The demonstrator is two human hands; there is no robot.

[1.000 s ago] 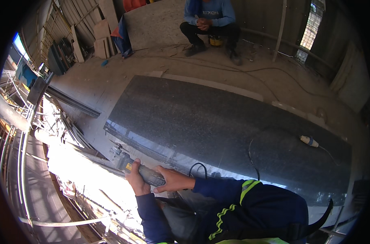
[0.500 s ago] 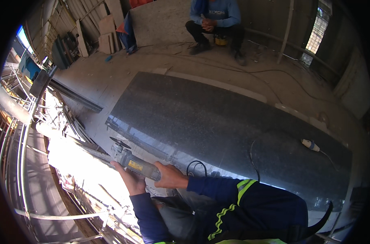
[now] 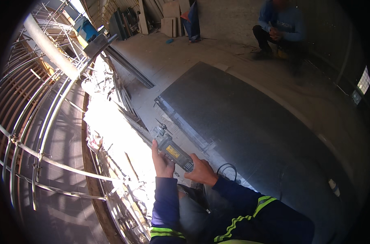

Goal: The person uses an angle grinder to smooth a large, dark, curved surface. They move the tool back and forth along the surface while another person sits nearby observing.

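Observation:
An angle grinder (image 3: 173, 151) with a grey body and a yellow label is held between my two hands, beside the near left edge of a large dark stone slab (image 3: 242, 126). Its disc (image 3: 161, 124) points away from me and stands apart from the slab. My left hand (image 3: 162, 162) supports the grinder from below near its head, thumb raised along the side. My right hand (image 3: 202, 171) wraps round the rear end of the body. A black cord (image 3: 227, 166) loops by my right wrist.
Bright rubble and planks lie left of me, beside scaffold poles (image 3: 67, 166). A white plug connector (image 3: 334, 188) rests on the slab's right part. Across the slab a person (image 3: 280, 30) squats by the wall. Boards (image 3: 168, 26) and a blue sheet (image 3: 192, 24) lean at the back.
My view has turned left, so the slab, the squatting person and the grinder appear farther right. Both hands keep their hold on the grinder.

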